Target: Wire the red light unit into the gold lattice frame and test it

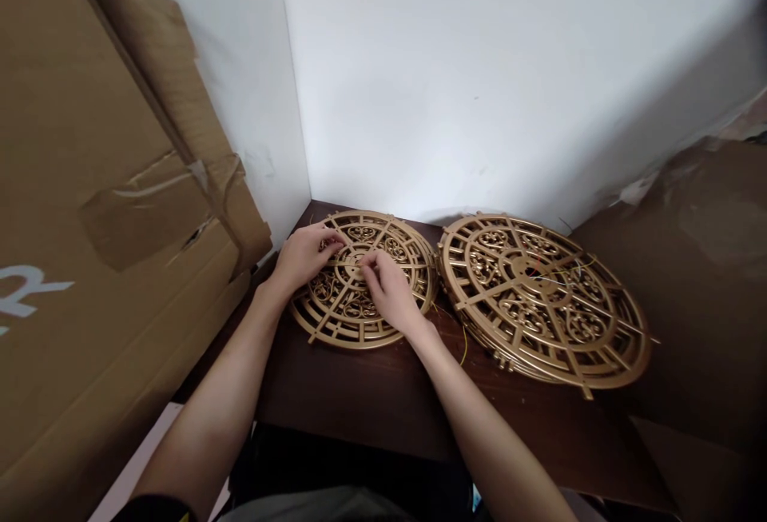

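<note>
A round gold openwork panel (361,334) lies on the dark brown table (353,394), with more gold discs partly showing beneath it. Over its upper left part is my left hand (308,254), thumb and fingers pinched together near the scrollwork. My right hand (387,286) reaches over the panel's centre, its fingertips pinched close to the middle hub. Whatever either pinch holds is too small to make out. To the right, a second stack of round gold panels (512,338) has thin yellow and white wires across its top centre.
A large cardboard box (120,186) rises along the left. White wall panels (479,82) stand behind the table. Brown cardboard (695,282) is at the right. A yellow wire (465,344) hangs between the two stacks.
</note>
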Available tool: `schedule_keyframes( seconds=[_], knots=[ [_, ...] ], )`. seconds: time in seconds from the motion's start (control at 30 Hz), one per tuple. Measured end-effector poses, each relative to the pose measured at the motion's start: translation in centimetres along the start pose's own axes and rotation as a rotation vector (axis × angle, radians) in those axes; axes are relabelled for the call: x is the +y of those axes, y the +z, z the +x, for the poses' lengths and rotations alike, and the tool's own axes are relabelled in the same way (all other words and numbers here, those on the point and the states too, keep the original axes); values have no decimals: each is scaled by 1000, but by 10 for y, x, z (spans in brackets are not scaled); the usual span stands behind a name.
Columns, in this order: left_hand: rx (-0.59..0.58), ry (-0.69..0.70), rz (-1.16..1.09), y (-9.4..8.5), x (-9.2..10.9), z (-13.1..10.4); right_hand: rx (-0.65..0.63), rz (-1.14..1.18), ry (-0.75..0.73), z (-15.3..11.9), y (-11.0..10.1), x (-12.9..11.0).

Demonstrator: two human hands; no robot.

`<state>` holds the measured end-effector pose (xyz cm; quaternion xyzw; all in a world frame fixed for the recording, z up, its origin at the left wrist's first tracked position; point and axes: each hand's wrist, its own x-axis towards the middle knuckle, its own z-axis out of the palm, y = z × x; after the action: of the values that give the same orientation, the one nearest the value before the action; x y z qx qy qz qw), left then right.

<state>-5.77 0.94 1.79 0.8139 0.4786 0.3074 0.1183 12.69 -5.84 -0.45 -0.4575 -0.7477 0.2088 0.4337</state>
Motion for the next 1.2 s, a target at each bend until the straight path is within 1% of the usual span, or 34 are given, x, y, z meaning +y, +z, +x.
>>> schedule_keyframes(
  seconds=[0.13,0.2,0.3,0.37,0.47,0.67,0.83,0.9,1.07,1.2],
  knots=[
    [-13,-10,9,1,-1,0,-6,145,90,1,-1,-1],
    [-44,12,-13,0,-2,0,-11,223,123,1,-3,-2],
    [-115,52,-46,-2,-2,1,30,344,143,1,-4,1],
    [-137,58,-44,-2,-1,1,67,449,129,1,-4,5],
    [-131,38,-19,-2,0,0,119,551,123,2,-4,10],
    [-107,20,23,-1,-2,-1,235,507,212,4,-7,8],
    [-88,-34,103,-3,2,-2,286,563,172,4,-9,7],
    [-81,-50,152,-4,4,-3,318,592,187,5,-8,7],
    [-68,-31,227,-4,7,-4,434,754,281,7,-9,2],
    [-30,-22,284,-1,9,-5,465,872,289,8,-11,-1]
  ],
)
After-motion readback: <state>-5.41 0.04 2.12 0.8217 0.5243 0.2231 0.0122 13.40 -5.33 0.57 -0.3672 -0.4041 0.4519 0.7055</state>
